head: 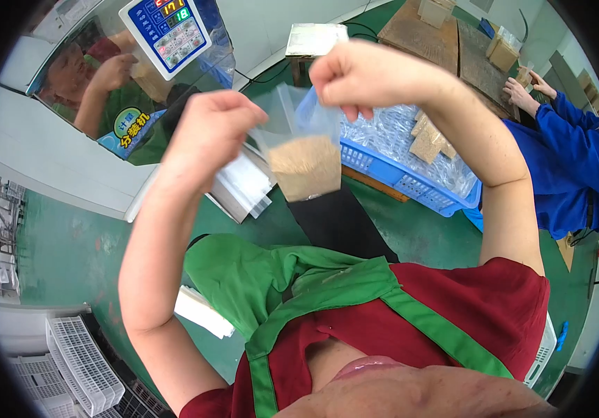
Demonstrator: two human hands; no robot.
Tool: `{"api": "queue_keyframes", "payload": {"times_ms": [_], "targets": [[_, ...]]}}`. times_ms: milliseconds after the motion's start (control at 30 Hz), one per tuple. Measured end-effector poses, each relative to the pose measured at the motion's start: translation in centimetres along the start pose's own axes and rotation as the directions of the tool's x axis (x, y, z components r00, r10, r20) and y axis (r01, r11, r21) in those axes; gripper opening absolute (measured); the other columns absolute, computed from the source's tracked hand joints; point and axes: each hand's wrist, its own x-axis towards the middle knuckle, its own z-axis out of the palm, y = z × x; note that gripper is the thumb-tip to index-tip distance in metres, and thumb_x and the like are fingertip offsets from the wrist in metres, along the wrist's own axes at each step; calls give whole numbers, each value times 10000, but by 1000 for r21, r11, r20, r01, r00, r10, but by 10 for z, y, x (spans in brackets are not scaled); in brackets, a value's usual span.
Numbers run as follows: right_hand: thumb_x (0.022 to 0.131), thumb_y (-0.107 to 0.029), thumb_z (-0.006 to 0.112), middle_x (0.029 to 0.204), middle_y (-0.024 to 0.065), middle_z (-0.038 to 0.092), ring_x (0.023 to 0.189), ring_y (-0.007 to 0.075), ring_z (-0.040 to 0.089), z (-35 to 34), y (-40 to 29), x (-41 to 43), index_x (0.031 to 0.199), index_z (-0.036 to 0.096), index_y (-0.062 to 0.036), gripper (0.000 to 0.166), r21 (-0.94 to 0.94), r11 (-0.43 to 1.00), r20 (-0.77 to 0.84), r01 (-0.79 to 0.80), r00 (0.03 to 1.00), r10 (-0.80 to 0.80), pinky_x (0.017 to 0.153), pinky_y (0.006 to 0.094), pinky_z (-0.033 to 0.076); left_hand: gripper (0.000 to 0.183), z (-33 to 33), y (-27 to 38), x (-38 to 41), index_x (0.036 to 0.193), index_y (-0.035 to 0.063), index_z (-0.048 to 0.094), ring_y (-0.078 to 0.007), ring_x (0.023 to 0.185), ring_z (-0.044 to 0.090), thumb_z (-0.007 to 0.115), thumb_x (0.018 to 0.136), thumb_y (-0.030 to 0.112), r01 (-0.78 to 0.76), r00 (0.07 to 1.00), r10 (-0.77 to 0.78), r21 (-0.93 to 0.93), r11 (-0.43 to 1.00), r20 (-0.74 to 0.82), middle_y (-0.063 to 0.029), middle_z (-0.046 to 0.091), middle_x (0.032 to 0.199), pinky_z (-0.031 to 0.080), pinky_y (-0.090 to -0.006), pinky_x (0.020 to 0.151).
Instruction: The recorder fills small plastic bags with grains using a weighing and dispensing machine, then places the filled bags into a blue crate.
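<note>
A clear plastic bag [305, 170], part filled with tan granular material, hangs upright between my two hands. My left hand [213, 133] pinches its upper left corner. At the upper right corner, my right hand [349, 78] is closed on the plastic, slightly blurred. Above the granules the bag's top is spread flat and see-through. Just right of the bag stands a blue plastic crate [404, 180] holding many clear bags and a few filled packets [427, 141]. A stack of flat empty bags [242, 180] lies below my left hand.
A metal dispensing machine with a lit control panel [166, 36] stands at upper left. Filled bags [503, 49] stand on a wooden table [425, 34], where a co-worker in blue [566, 157] handles another. White plastic baskets [82, 360] are stacked at lower left. A small white-topped stool [316, 39] is behind.
</note>
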Motion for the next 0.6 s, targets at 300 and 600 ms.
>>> {"api": "queue_keyframes", "payload": {"times_ms": [300, 600], "targets": [[775, -129, 515, 556, 15, 535, 473, 55, 530, 15, 31, -8, 665, 547, -20, 158, 207, 976, 26, -64, 998, 60, 423, 199, 426, 238, 37, -71, -36, 1058, 27, 501, -90, 763, 483, 536, 852, 141, -362, 908, 316, -137, 922, -274, -25, 498, 856, 404, -223, 662], [839, -213, 525, 573, 30, 560, 475, 68, 535, 32, 25, -20, 721, 573, -8, 241, 354, 934, 1, 35, 999, -38, 430, 202, 434, 146, 76, -109, -31, 869, -5, 580, -146, 904, 540, 668, 753, -9, -507, 836, 393, -266, 820, -383, -90, 579, 1006, 423, -280, 835]]}}
